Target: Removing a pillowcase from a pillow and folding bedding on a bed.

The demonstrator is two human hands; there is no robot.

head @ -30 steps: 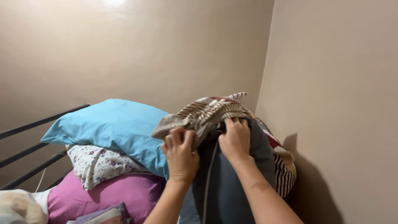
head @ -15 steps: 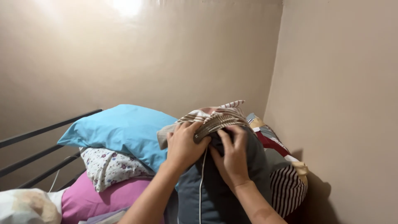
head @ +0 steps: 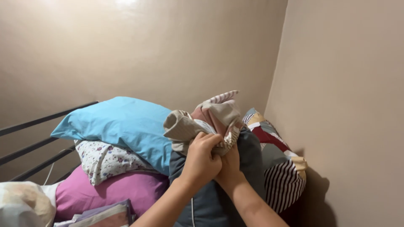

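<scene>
we see a blue pillow (head: 120, 126) above a pink pillow (head: 113, 191); beside them stands a dark grey cushion (head: 219, 193). on its top our left hand (head: 202, 159) and right hand (head: 230, 164), pressed together, clutch a bunched striped cloth (head: 206, 122).

1. We see the right hand (head: 230, 162) only in part: the left hand (head: 202, 157) sits in front of it and covers its fingers, so we cannot tell how it grips
2. Both forearms run off the bottom edge
3. The bunched striped cloth (head: 206, 122) hides the top of the dark grey pillow (head: 219, 189), whose lower end is cut off below
4. The patchwork pillow (head: 280, 168) is half hidden behind the grey one
5. The pink pillow (head: 113, 191) and flowered pillow (head: 107, 162) lie partly under the blue pillow (head: 120, 124)
6. The black bed rail (head: 38, 138) leaves the left edge
7. A pale bundle (head: 21, 206) at the lower left corner is cropped and too blurred to tell
8. The folded fabric (head: 105, 214) is cut by the bottom edge
</scene>
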